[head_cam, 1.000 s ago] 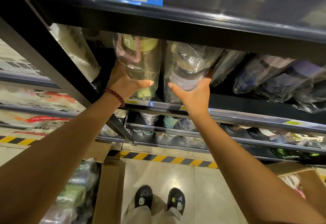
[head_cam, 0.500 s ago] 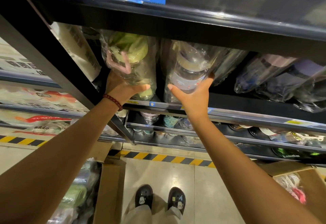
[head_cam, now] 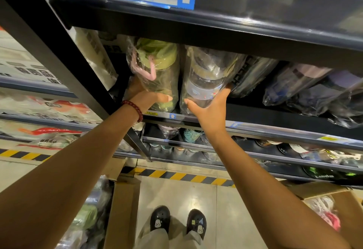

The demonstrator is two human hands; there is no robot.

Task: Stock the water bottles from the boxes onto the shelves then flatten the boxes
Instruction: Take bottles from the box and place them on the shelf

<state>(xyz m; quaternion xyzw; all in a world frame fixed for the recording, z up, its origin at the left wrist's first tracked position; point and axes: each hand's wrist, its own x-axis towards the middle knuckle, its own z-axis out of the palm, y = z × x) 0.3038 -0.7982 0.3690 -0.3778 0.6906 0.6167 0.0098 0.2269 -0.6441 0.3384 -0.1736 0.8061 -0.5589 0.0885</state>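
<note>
Green-lidded bottle and clear bottle, both plastic-wrapped, stand side by side on the shelf. Left hand grasps the green-lidded bottle's base; right hand cups the clear bottle. Open boxes sit on the floor.

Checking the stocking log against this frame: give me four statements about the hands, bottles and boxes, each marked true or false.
1. The left hand grips the green-lidded bottle on the shelf. True.
2. The right hand hangs empty at the person's side. False: it holds the clear wrapped bottle on the shelf.
3. A red bead bracelet sits on the left wrist. True.
4. The cardboard box on the floor is flattened. False: it stands open with wrapped bottles inside.
</note>
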